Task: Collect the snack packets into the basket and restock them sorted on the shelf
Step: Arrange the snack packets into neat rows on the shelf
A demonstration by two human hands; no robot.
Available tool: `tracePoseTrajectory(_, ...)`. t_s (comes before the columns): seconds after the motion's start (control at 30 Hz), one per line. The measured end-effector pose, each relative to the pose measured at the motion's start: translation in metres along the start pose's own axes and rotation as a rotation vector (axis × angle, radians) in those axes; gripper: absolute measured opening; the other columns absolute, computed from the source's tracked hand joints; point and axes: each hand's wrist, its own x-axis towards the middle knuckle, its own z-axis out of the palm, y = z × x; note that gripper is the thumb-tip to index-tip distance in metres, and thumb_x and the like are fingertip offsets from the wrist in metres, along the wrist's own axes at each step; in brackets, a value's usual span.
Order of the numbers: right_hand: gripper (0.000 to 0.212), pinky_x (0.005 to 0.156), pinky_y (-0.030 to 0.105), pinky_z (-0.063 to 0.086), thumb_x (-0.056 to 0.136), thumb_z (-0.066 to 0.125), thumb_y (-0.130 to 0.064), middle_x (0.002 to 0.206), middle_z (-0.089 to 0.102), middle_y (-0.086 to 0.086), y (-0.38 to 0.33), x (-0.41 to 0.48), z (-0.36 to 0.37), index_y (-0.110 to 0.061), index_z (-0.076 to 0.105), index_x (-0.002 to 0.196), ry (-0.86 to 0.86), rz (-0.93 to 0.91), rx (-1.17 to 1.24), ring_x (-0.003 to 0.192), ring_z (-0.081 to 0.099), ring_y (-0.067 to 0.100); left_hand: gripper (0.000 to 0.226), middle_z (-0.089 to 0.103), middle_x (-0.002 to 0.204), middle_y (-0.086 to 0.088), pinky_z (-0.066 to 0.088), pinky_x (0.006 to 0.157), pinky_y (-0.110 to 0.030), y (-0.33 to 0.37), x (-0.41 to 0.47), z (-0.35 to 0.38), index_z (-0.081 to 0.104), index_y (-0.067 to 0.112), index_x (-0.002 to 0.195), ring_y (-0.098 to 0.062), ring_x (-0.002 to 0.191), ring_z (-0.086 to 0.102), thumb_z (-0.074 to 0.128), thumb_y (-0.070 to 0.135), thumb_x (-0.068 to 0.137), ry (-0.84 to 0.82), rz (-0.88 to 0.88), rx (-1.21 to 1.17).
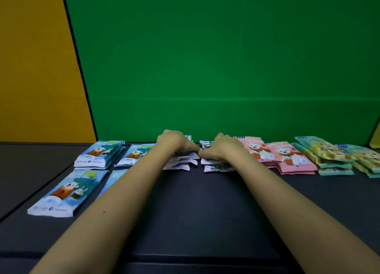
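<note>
Dark shelf (205,201) holds two white packet piles (219,168), perhaps three apiece, half hidden under left hand (176,143) and right hand (224,146); grips unclear.

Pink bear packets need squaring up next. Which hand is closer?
The right hand: it is on the white packets, directly beside the pink packets. The left hand would have to cross over it.

Blue packets (61,193) at four spots (one half hidden by an arm (123,191)); two stacks each of white packets (218,168), pink packets (292,156) and teal packets (327,150), layers too close to count; two hands, the left hand (174,141) and the right hand (224,147).
</note>
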Motion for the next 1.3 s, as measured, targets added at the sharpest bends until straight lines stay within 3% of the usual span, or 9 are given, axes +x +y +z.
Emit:
tracePoseTrajectory(0.17,0.092,0.097,0.036,0.042,0.072,0.053,-0.070,0.137,0.045,0.015,-0.002,0.005,0.008,-0.007,0.034,0.136,0.002,0.031,-0.011,0.126,0.045,0.032,0.082,0.032,0.142,-0.011,0.039,0.100,-0.031,0.003,0.003,-0.002,0.035,0.011,0.139,-0.024,0.133,0.034,0.061,0.058,0.077,-0.037,0.008,0.015)
tracePoseTrajectory(0.43,0.080,0.101,0.041,0.037,0.084,0.044,-0.062,0.140,0.038,0.020,0.004,0.002,0.009,-0.005,0.034,0.138,0.093,-0.009,0.091,0.129,0.038,0.036,0.099,0.023,0.146,-0.019,0.038,0.101,-0.038,-0.005,0.014,0.011,0.021,0.003,0.143,-0.033,0.131,0.038,0.053,0.068,0.075,0.080,0.002,-0.067)
tracePoseTrajectory(0.67,0.066,0.097,0.041,0.037,0.085,0.042,-0.056,0.133,0.042,0.019,0.021,-0.047,-0.010,-0.011,0.042,0.133,0.186,-0.105,0.117,0.123,0.041,0.036,0.085,0.022,0.145,-0.019,0.038,0.097,-0.040,-0.020,-0.024,-0.004,0.026,-0.001,0.139,-0.038,0.126,0.041,0.049,0.059,0.084,0.221,0.158,-0.058)
tracePoseTrajectory(0.8,0.062,0.100,0.039,0.034,0.086,0.041,-0.056,0.142,0.035,0.010,0.038,-0.103,-0.005,-0.021,0.039,0.136,0.101,-0.182,0.108,0.127,0.039,0.030,0.074,0.025,0.141,-0.018,0.038,0.095,-0.039,-0.038,-0.069,0.008,0.035,0.002,0.130,-0.040,0.120,0.045,0.051,0.056,0.083,0.128,0.302,-0.024)
tracePoseTrajectory(0.93,0.058,0.095,0.037,0.036,0.086,0.042,-0.054,0.131,0.039,0.005,0.045,-0.133,0.008,-0.026,0.037,0.135,0.053,-0.169,0.101,0.122,0.040,0.026,0.066,0.022,0.142,-0.014,0.038,0.096,-0.038,-0.052,-0.100,0.031,0.035,0.005,0.126,-0.038,0.120,0.046,0.049,0.054,0.084,0.007,0.383,0.057)
tracePoseTrajectory(1.1,0.072,0.101,0.040,0.036,0.085,0.031,-0.069,0.139,0.032,0.003,0.047,-0.130,0.021,-0.021,0.035,0.138,0.045,-0.180,0.028,0.128,0.035,0.025,0.076,0.022,0.148,-0.012,0.037,0.101,-0.040,-0.051,-0.103,0.040,0.029,0.010,0.138,-0.035,0.128,0.040,0.038,0.064,0.086,-0.031,0.367,0.191)
tracePoseTrajectory(1.2,0.073,0.113,0.036,0.024,0.085,0.027,-0.069,0.153,0.018,-0.004,0.062,-0.125,0.014,-0.025,0.029,0.144,-0.048,-0.277,0.074,0.139,0.021,0.019,0.081,0.018,0.154,-0.003,0.032,0.109,-0.039,-0.062,-0.104,0.029,0.022,0.016,0.146,-0.029,0.136,0.032,0.034,0.068,0.085,0.001,0.417,0.172)
tracePoseTrajectory(1.3,0.073,0.113,0.021,0.009,0.085,0.041,-0.062,0.156,-0.007,-0.019,0.082,-0.123,0.003,-0.035,0.016,0.148,-0.189,-0.426,0.162,0.142,0.002,0.000,0.073,0.001,0.159,0.008,0.012,0.117,-0.029,-0.082,-0.109,0.012,0.013,0.030,0.150,-0.013,0.145,0.010,0.040,0.060,0.088,-0.174,0.568,0.040)
